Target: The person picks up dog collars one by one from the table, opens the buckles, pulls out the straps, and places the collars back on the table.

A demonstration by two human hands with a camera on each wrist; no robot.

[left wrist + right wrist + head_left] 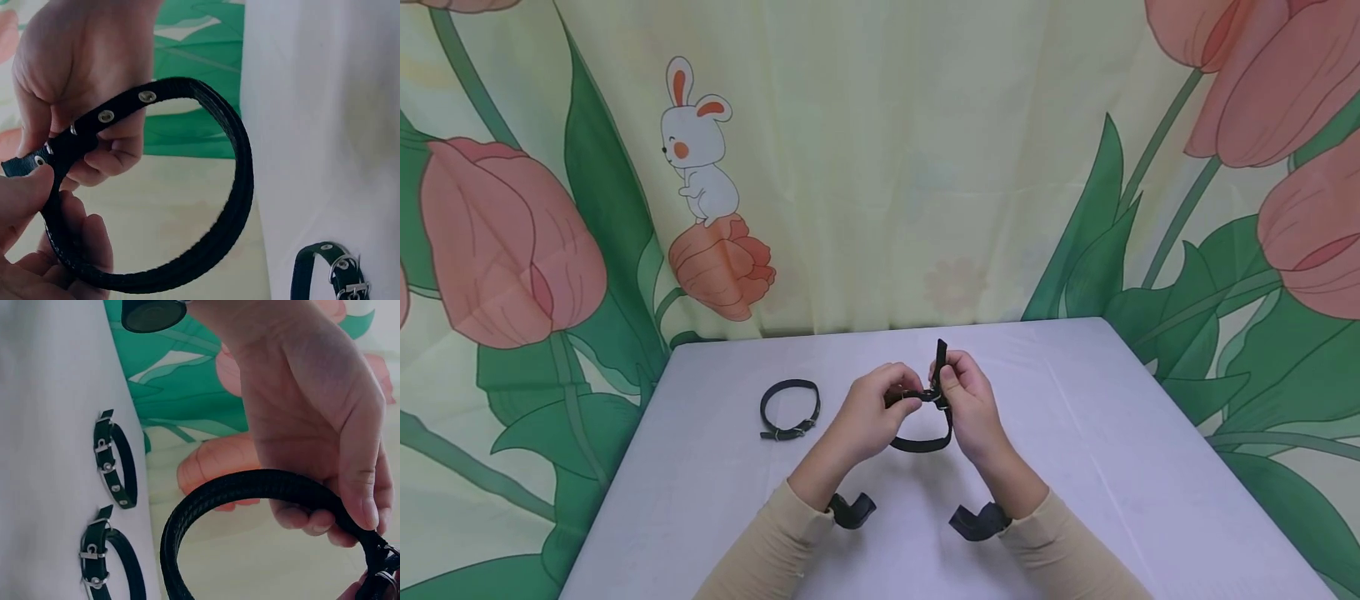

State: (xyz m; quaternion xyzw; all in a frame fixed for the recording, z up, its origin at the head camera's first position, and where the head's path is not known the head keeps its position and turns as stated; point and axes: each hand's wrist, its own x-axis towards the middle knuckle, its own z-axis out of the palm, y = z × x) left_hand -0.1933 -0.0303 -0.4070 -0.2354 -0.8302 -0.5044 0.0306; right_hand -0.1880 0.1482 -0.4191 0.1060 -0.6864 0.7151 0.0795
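Note:
My left hand (880,408) and right hand (973,404) hold a black pet collar (921,446) between them above the table. In the left wrist view the collar (240,181) forms a round loop with metal-rimmed holes. The left thumb (28,190) presses near the strap's end, and the right hand (87,75) grips beside it. In the head view the strap's free end points up from the right fingers. The buckle is partly covered by fingers. In the right wrist view, the left hand (312,412) pinches the collar band (262,484).
A buckled black collar (790,408) lies on the white-covered table (1075,467), left of my hands. In the right wrist view two collars, one farther (115,459) and one nearer (94,556), rest there. A tulip-print curtain (880,167) hangs behind the table.

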